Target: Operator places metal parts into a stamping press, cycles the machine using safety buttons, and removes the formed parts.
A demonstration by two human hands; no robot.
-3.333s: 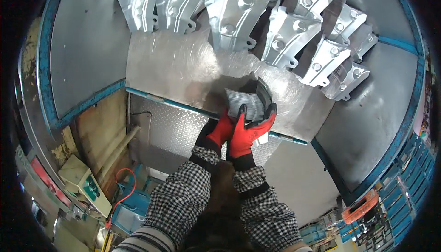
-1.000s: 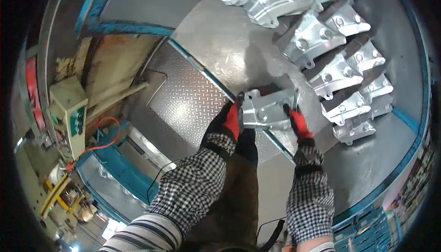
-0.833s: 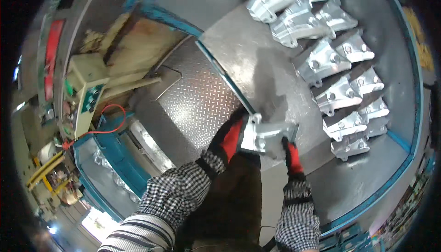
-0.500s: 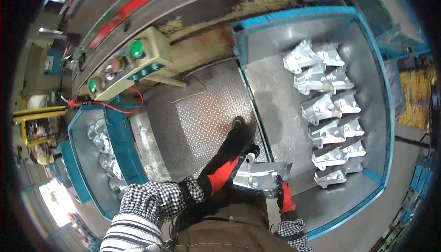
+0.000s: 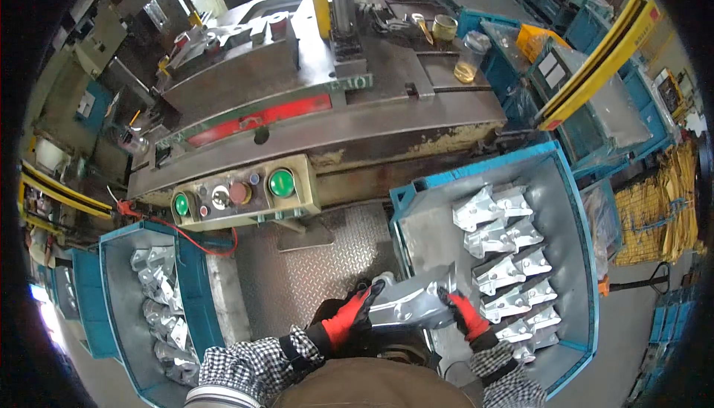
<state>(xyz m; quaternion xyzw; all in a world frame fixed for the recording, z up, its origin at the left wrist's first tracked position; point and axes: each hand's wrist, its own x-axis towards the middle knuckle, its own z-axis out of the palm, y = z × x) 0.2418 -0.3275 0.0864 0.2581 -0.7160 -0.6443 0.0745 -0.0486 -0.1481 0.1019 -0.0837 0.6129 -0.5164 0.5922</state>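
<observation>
Metal bracket (image 5: 413, 305) near blue bin (image 5: 558, 218)

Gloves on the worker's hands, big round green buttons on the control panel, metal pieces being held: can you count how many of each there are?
Red-and-black gloves: 2, one on the left hand, one on the right hand
Big round green buttons: 2
Metal piece held: 1
Total: 5

We're in a metalworking shop: a heavy machine (image 5: 416, 110) stands behind a control box (image 5: 249, 206) with green buttons (image 5: 282, 182). Blue bins (image 5: 195, 289) of shaped metal parts (image 5: 497, 274) flank a diamond-tread plate (image 5: 327, 259), and a yellow post (image 5: 599, 62) rises past the right bin's far corner.
</observation>
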